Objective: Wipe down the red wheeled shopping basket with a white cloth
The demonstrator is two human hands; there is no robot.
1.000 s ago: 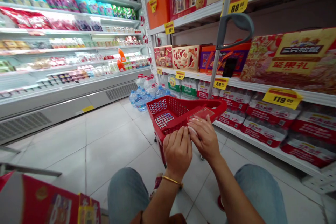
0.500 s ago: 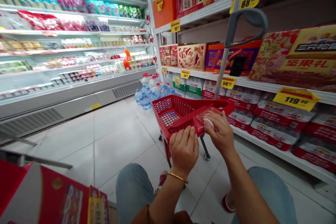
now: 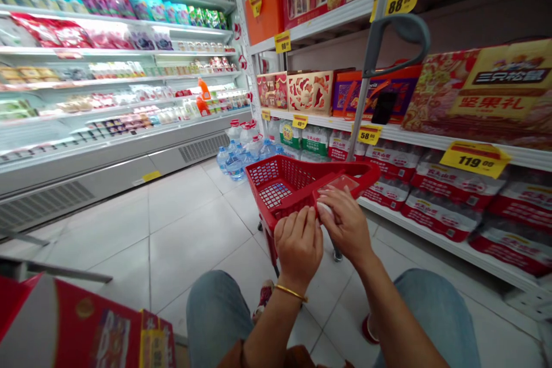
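Observation:
A red plastic shopping cart (image 3: 297, 175) with a perforated basket stands in front of my knees. The fingers of my left hand (image 3: 299, 244) are curled over its near rim, and a gold bangle circles that wrist. My right hand (image 3: 345, 221) is closed with a small white object (image 3: 324, 207) showing under its fingers; its kind I cannot make out. That hand rests at the cart's near edge, beside the clear panel (image 3: 342, 182) and just right of my left hand. The fingertips of both hands nearly touch.
An open refrigerated display (image 3: 125, 149) runs along the left. Shelves on the right hold gift boxes (image 3: 483, 89) and packs of bottled water (image 3: 452, 190). A metal pole with a grey loop (image 3: 397, 46) rises behind the cart. Large bottles (image 3: 235, 164) stand on the floor; a red box (image 3: 99, 322) is at lower left.
My right hand has slid left along the cart's near edge, closer to my left hand, with the white object still under its fingers. My left hand stays on the rim. The view shifts slightly.

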